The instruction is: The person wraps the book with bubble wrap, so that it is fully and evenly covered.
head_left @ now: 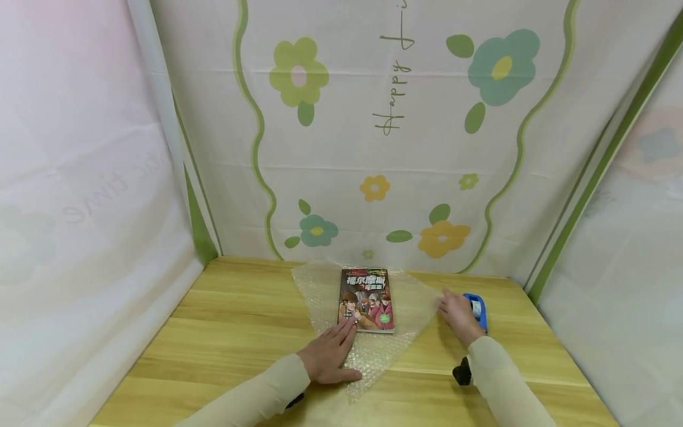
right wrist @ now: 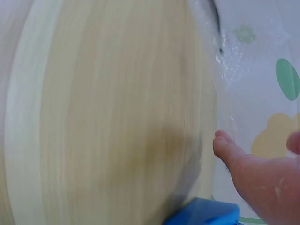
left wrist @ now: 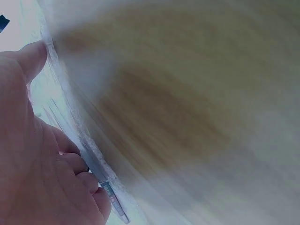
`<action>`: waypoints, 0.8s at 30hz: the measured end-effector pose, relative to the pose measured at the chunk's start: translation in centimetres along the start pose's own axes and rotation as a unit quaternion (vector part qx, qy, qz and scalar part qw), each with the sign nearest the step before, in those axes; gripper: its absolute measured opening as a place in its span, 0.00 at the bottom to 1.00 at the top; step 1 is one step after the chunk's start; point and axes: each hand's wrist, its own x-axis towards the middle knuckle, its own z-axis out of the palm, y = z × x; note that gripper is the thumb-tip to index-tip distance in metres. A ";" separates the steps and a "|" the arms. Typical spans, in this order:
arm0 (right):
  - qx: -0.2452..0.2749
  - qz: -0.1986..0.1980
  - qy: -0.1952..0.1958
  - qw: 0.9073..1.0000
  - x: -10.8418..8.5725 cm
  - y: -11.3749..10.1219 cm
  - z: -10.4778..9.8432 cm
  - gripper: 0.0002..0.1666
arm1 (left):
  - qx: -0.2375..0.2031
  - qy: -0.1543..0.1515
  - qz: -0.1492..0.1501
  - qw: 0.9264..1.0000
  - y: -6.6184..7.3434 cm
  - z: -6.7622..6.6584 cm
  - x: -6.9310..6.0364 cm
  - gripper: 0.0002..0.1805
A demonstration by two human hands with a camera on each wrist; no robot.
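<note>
A paperback book [head_left: 366,301] with an illustrated cover lies face up on a clear sheet of bubble wrap [head_left: 368,356], turned cornerwise. My left hand [head_left: 329,353] rests with fingers extended on the book's lower left corner, its thumb on the wrap. The left wrist view shows that palm [left wrist: 42,159] beside the book's edge. On the right, my right hand [head_left: 458,314] pinches the right corner of the wrap at the fingertips. The right wrist view has this hand [right wrist: 258,176] at the end of the clear film [right wrist: 225,84].
A blue tape dispenser [head_left: 482,313] with a roll stands just right of my right hand; part of it [right wrist: 204,213] shows in the right wrist view. The wooden table [head_left: 240,332] is enclosed by flower-printed cloth [head_left: 341,136] at the back and both sides.
</note>
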 end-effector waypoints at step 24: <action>0.396 0.038 -0.143 0.906 1.3 2.3 3.2 0.49 | 0.011 -0.018 -0.014 1.000 0.5 -1.1 -0.3 0.56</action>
